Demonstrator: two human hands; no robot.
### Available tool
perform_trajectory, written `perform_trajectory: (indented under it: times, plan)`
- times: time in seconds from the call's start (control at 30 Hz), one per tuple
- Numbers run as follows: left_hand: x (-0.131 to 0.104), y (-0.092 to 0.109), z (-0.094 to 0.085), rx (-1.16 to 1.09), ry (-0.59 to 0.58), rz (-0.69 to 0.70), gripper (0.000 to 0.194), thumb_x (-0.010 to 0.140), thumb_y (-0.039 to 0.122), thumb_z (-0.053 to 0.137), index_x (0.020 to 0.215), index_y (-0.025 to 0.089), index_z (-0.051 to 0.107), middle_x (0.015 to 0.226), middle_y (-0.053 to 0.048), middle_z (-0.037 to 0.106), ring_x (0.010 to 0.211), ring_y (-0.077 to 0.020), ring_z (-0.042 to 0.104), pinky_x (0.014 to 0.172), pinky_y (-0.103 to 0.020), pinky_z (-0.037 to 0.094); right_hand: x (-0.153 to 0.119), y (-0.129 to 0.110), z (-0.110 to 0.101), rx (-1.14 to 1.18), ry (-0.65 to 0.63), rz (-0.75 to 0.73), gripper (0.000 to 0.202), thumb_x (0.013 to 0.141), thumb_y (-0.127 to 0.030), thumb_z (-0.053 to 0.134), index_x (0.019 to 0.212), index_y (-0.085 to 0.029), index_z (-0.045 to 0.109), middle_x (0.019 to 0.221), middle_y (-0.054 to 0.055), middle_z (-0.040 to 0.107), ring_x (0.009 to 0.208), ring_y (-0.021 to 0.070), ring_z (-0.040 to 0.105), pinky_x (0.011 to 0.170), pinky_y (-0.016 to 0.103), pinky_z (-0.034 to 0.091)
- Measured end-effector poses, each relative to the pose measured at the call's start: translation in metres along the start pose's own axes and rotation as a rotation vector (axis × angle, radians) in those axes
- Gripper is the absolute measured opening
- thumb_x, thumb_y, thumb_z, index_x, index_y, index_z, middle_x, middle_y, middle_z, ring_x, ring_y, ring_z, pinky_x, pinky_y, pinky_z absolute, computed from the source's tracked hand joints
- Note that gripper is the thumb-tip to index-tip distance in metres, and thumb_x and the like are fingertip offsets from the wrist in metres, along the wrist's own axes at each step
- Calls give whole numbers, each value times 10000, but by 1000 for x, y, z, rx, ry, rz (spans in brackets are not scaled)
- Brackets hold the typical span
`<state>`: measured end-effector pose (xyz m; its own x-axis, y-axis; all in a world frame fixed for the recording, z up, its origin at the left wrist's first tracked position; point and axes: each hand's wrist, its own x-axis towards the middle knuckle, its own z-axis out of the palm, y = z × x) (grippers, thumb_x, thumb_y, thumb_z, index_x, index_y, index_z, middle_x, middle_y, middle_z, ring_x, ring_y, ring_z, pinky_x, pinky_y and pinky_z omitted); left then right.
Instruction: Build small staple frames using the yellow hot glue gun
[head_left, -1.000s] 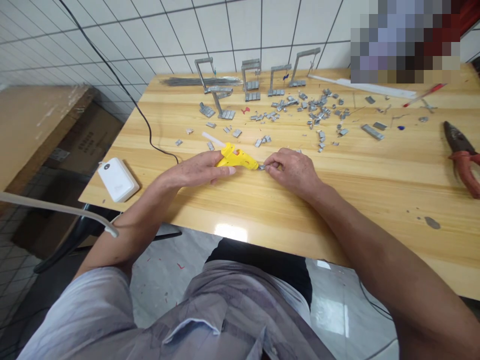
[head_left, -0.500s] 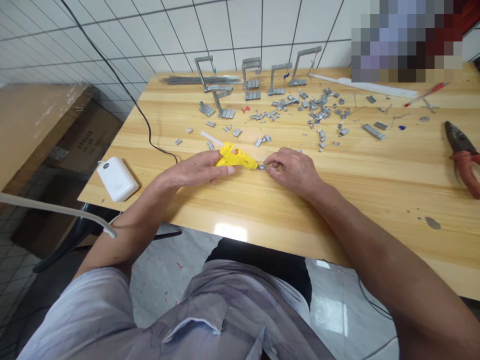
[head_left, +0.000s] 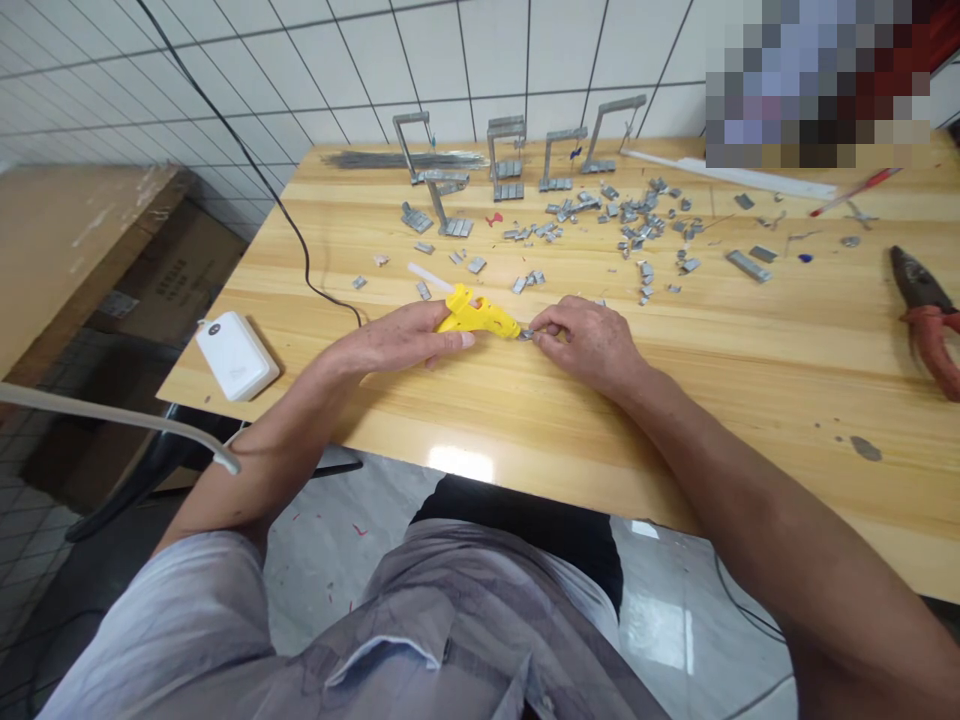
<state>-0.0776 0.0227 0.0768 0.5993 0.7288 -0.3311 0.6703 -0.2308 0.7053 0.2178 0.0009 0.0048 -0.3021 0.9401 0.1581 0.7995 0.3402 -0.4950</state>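
My left hand (head_left: 415,338) is closed around a yellow hot glue gun (head_left: 480,314), its nozzle pointing right. A whitish glue stick (head_left: 430,276) sticks out of the gun's back end. At the nozzle tip is a small grey metal piece (head_left: 527,334), pinched between the thumb and fingers of my right hand (head_left: 587,337). The fingers partly hide that piece, and I cannot tell whether the nozzle touches it. Just beyond the gun lie a few loose grey metal staple-like strips (head_left: 529,282).
Several small metal stands (head_left: 507,160) line the back of the wooden table (head_left: 480,410). Grey metal bits (head_left: 637,220) are scattered right of them. Pliers (head_left: 928,325) lie at far right, a white power bank (head_left: 237,356) at left. A black cable (head_left: 304,250) crosses the left side.
The view has shifted very slightly. Both hands, the glue gun and the small metal piece keep nearly the same positions and grips.
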Motion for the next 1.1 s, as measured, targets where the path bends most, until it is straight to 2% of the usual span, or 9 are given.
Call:
perform_trajectory:
  times: [0.3,0.53,0.7,0.8,0.97,1.1]
  plan:
    - [-3,0,-3,3,-11,-24,458,1031,657,665,942,208,639,726,-2,584,630,-150,557,578,-250,442,0,0,1,-5,1,10,217,972,-234,681,1055,-285,874,1042,59,821,980,243,734,768,339,463]
    - [-5,-4,1,-30,18,-17,455,1026,659,679,1038,205,682,730,-2,595,638,-150,567,580,-238,446,0,0,1,0,4,7,219,963,-225,684,1051,-289,875,1024,55,822,964,242,731,760,338,457]
    - [-4,-8,4,-16,28,-71,497,1024,703,668,1018,207,692,746,-13,616,677,-166,586,584,-247,421,1,3,3,2,15,0,213,956,-236,680,1040,-277,872,1018,56,826,958,237,729,745,333,451]
    - [-5,-11,5,-28,30,-46,532,1025,742,661,1039,210,692,751,-6,619,675,-164,577,597,-250,428,1,3,3,2,22,-7,206,962,-252,680,1037,-283,869,1017,54,824,958,237,724,741,333,451]
    - [-11,-11,10,-5,64,13,560,1066,738,628,1213,204,711,785,3,630,689,-162,564,624,-245,440,1,1,1,-6,0,11,192,970,-245,697,1044,-282,870,1023,55,818,966,239,727,747,335,444]
    - [-15,-15,17,-52,92,53,528,1073,711,646,1183,198,708,751,13,591,679,-150,518,609,-233,410,1,-1,0,-8,-7,21,195,973,-234,699,1045,-282,874,1031,56,818,978,240,734,749,331,446]
